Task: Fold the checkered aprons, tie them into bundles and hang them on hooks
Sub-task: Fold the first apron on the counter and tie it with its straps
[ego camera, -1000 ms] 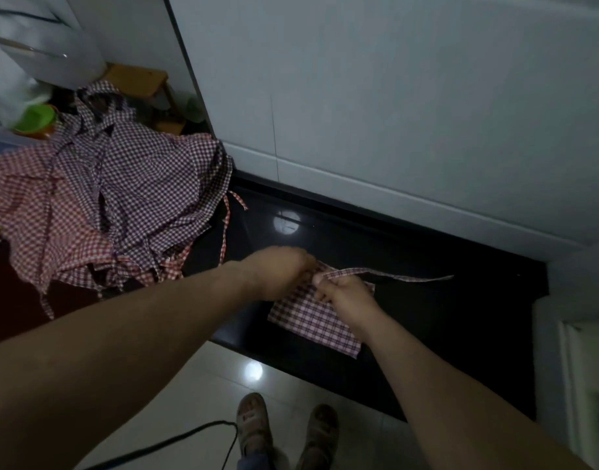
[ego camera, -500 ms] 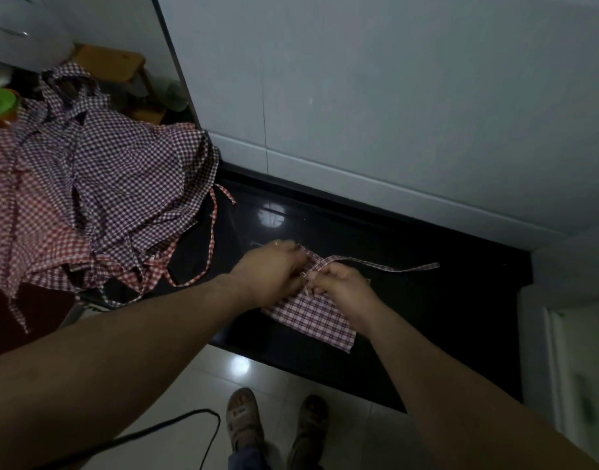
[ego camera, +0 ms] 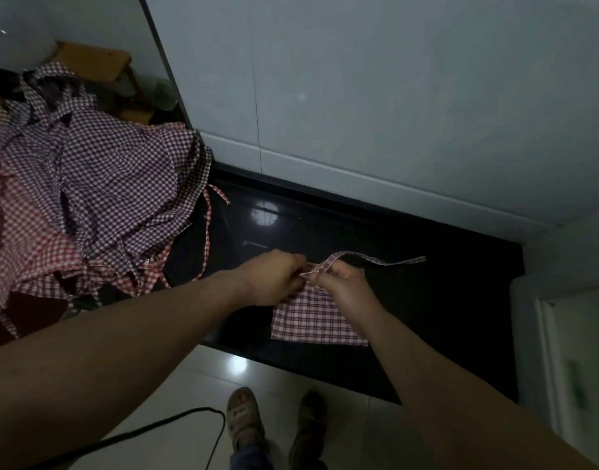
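The black tabletop (ego camera: 444, 317) gives a flat bed for folding, and a heap of unfolded aprons (ego camera: 98, 198) lies at its left end, within reach. The folded apron (ego camera: 311, 323) sits near the front edge, where the left hand (ego camera: 274, 278) and right hand (ego camera: 342, 286) both pinch its strap (ego camera: 393, 262) (likely to knot the bundle).

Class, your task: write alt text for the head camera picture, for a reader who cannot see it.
The left hand and right hand pinch the thin strap of a folded checkered apron that lies on a glossy black counter. A loose pile of unfolded checkered aprons lies at the counter's left end, below a white wall.
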The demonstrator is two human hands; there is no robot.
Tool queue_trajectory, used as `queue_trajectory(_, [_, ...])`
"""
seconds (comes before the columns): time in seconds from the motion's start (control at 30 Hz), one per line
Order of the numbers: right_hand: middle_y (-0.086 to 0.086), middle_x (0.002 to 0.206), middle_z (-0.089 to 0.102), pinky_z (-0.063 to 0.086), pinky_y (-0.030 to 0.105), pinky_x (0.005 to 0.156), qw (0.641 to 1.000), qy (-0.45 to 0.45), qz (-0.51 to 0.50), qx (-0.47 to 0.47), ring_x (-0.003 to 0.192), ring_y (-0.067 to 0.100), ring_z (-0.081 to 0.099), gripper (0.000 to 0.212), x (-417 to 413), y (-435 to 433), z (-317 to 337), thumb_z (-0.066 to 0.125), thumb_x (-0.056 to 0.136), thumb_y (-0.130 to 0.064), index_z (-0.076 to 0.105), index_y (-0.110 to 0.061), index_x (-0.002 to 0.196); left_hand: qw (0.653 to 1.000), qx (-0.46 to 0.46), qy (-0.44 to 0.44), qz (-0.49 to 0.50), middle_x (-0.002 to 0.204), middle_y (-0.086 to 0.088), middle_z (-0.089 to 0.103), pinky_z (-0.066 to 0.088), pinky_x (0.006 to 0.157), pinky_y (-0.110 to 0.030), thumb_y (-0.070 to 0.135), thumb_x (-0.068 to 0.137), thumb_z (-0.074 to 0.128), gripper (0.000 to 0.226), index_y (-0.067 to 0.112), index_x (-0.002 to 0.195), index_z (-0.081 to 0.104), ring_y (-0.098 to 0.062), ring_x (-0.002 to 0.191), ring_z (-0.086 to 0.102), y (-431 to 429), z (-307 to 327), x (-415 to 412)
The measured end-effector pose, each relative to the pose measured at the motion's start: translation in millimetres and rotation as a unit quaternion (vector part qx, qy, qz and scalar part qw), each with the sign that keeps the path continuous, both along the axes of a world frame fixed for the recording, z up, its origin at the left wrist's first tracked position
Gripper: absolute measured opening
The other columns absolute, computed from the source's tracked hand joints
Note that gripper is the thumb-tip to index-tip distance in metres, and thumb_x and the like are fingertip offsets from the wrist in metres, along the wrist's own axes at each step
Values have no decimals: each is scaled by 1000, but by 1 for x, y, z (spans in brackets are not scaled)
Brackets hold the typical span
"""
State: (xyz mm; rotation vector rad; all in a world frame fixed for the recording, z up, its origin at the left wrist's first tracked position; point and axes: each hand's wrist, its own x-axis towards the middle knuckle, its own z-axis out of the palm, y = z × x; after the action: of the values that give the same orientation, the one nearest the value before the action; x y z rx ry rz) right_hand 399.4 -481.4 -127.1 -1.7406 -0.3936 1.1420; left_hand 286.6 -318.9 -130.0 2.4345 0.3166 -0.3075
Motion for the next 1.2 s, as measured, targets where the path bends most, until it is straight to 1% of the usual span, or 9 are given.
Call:
queue_trajectory(0.13, [9,101,79,57,52,99,999,17,-31,-4,100,29,75,12,-2,-3,0,65,97,-14,76,-11,102,996,37,44,-67,102,4,71,58,82,-42,33,100,59,12,26,108,63,-14,86,66,11,18,2])
queue_trajectory(0.23, [8,101,80,56,53,100,997,41,-65,-1,100,28,75,17,-6,-4,0,61,100,-18,78,-14,101,977,187,44,-92,109,0,73,58,83,-41,40,103,49,26,27,122,63,-23,92,70,4,34,3])
queue_trajectory(0.3, [4,99,78,57,53,97,996,-18,-84,-23,98,27,74,18,-9,-6,-3,63,99,-27,78,-17,94,971,227,35,-65,108,-1,73,55,79,-37,41,104,45,27,27,122,61,-24,92,70,-9,35,-2])
queue_trajectory(0.43, [-5,84,58,54,46,81,944,-308,-53,-111,84,22,59,30,-18,-19,-11,66,94,-36,61,-20,69,996,35,34,70,97,3,67,45,74,-32,41,108,47,19,26,101,55,-17,85,61,-36,12,-21])
queue_trajectory(0.6, [-5,79,70,58,39,73,958,-236,-83,-141,72,15,66,19,-24,-33,-17,60,98,-30,69,-18,85,942,-183,26,279,73,8,65,48,67,-29,35,107,55,32,23,78,59,-10,68,60,-32,-24,-34])
queue_trajectory(0.73, [-3,80,69,58,37,77,937,-230,-136,-223,73,14,65,22,-7,-49,-22,55,98,-29,68,-23,81,916,-185,70,349,61,3,60,43,57,-28,29,104,62,34,17,73,57,-12,56,54,-12,-35,-55])
queue_trajectory(0.87, [-4,88,71,59,37,80,953,-200,-117,-194,82,16,68,13,-7,-48,-20,59,97,-27,71,-24,94,884,-199,-51,420,52,11,52,41,51,-23,18,96,70,38,18,65,47,-2,49,47,-28,-8,-42])
queue_trajectory(1.03, [-7,88,72,61,41,81,959,-191,-110,-180,80,13,70,9,-3,-44,-19,64,96,-26,71,-25,99,793,-428,-136,411,92,-22,76,60,82,-35,10,96,65,21,13,78,55,-25,85,75,-57,30,-7])
queue_trajectory(1.2, [-6,96,72,60,41,88,957,-178,-126,-191,88,15,69,7,3,-54,-22,64,97,-26,68,-28,93,918,-252,-83,296,64,17,62,47,65,-26,17,105,57,34,24,72,49,1,61,55,-54,5,-7])
